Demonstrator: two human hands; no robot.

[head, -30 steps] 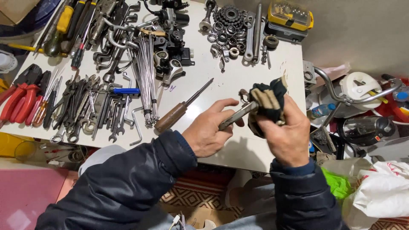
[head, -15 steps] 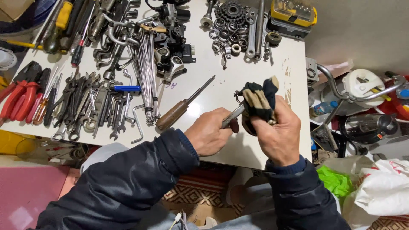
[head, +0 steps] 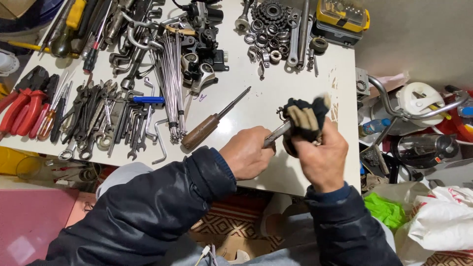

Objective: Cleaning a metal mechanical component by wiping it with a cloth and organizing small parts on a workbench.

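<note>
The left hand point(head: 249, 156) is closed in a fist round the lower end of a slim metal tool point(head: 277, 134), which slants up and to the right above the near edge of the white worktop point(head: 276, 93). The right hand point(head: 322, 160) is closed on a dark work glove point(head: 304, 118) with tan finger patches, bunched round the tool's upper end, so the tip is hidden and its kind cannot be told. Both grips look firm; the glove's top edge is blurred. This looks like wiping the tool with the glove, and it would go best with the left fist steady and low on the shaft, the right hand squeezing the cloth all round the metal and drawing along its length, not scrubbing one spot, with the tool turned a little between strokes. Working over the worktop means a slip lands on the surface. Just left of the hands lies a screwdriver point(head: 212, 123) with a brown wooden handle, apart from them. Further left lie a tied bundle of thin spokes point(head: 172, 83) and a spread of spanners point(head: 98, 118); red-handled pliers point(head: 22, 111) sit at the far left edge.
</note>
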